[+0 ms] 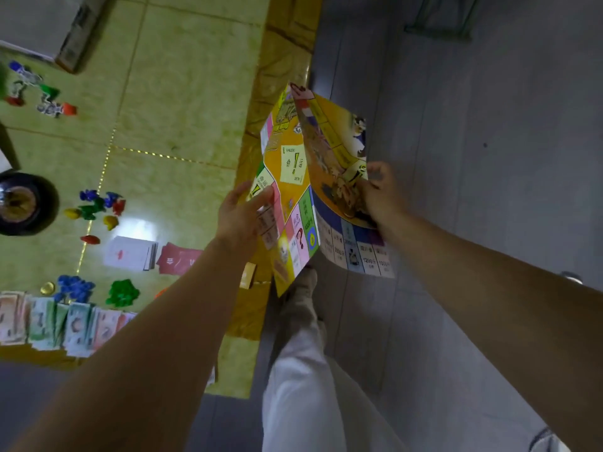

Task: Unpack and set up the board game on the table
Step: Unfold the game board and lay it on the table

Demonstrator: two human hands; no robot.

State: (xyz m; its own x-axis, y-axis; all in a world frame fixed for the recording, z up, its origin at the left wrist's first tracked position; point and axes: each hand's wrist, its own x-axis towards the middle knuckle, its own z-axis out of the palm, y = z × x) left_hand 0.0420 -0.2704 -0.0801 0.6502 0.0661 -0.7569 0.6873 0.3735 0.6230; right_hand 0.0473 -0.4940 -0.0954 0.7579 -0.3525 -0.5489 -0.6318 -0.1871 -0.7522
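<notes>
1. The half-folded board is held aloft, right of the surface.
2. It is gripped by the curled right hand and pressed by straight fingers of the left hand.
3. It is judged light, stiff and hinged: the outer edges suit holding.

Grey floor; white trousers

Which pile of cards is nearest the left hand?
The red pile. It lies to the right of the white pile, so it is closer to the left hand, which touches the game board that the right hand grips.
</notes>
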